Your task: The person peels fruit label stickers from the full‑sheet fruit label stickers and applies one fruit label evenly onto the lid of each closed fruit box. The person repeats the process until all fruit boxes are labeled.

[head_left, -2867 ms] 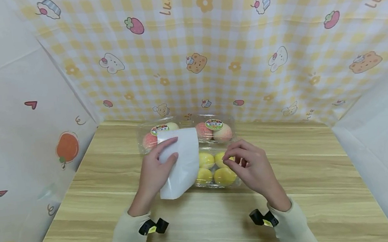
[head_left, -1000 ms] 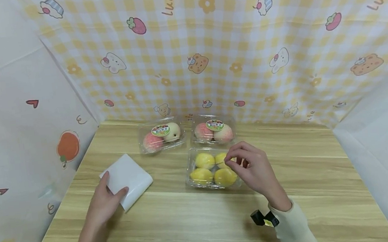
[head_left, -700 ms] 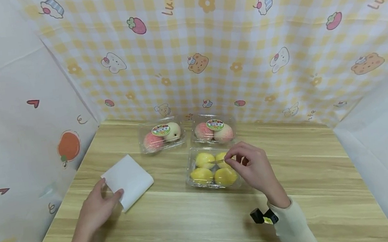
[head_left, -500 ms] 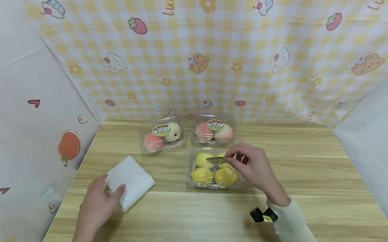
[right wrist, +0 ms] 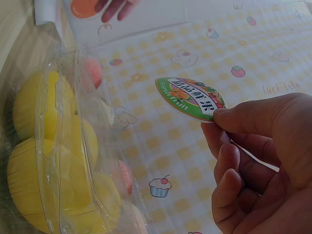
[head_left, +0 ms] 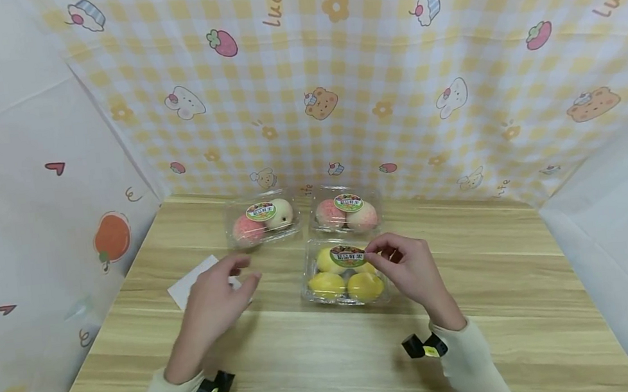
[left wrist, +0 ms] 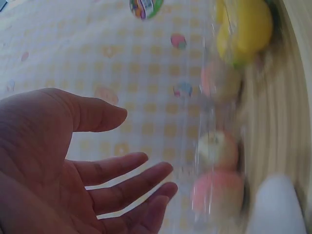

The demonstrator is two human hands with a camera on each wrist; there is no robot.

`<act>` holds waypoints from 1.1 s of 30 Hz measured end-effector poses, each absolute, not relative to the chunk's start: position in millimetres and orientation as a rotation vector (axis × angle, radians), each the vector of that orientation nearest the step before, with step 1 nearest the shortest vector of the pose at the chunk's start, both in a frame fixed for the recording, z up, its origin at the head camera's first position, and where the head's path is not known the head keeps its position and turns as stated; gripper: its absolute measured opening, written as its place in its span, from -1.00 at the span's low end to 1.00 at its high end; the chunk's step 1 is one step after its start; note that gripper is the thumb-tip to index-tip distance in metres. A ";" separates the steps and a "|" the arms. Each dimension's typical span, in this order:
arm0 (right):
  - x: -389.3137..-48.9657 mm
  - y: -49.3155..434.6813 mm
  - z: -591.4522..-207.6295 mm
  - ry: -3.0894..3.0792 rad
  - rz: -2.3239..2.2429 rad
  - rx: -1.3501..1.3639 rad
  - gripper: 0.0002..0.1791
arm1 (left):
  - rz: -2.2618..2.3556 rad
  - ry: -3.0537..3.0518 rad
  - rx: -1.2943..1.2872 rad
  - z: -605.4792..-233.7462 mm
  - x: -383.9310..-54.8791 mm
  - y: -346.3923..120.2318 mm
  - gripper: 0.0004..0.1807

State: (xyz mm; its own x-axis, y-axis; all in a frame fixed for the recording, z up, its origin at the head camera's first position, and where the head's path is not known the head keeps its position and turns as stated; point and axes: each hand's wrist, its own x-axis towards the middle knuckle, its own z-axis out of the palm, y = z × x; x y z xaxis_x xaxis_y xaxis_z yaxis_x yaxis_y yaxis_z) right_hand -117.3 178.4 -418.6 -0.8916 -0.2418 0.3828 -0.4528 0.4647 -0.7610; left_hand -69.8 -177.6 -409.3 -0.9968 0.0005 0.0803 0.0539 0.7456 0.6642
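My right hand (head_left: 406, 266) pinches an oval "fresh fruit" sticker (right wrist: 191, 99) by its edge between thumb and forefinger. In the head view the sticker overlaps a clear plastic box (head_left: 308, 290) of yellow lemon-like fruit (head_left: 327, 285); the right wrist view shows it held up off the lid. My left hand (head_left: 215, 298) holds nothing, its fingers loosely bent and apart. Beneath and behind it on the table lies a white sheet (head_left: 187, 285), partly hidden by that hand.
Behind the lemon box stand two clear boxes of peaches, a left box (head_left: 248, 229) and a right box (head_left: 346, 215), each with an oval sticker on its lid. A checked cloth (head_left: 375, 72) hangs along the back of the wooden table (head_left: 321, 363).
The left hand carried the white sheet leftward, laid it on the table and let go, then moved back right. The right hand stayed put while the sticker turned its printed face into view.
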 end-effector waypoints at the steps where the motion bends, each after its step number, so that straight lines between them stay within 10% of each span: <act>1: -117.6 178.3 -418.8 -2.494 1.400 0.598 -0.87 | -1.123 -2.851 -0.072 -409.1 -73.0 -170.7 -0.55; 33: -118.9 174.0 -420.1 -2.480 1.535 0.534 -0.88 | -1.577 -2.555 -0.476 -420.9 -119.3 -76.7 -0.89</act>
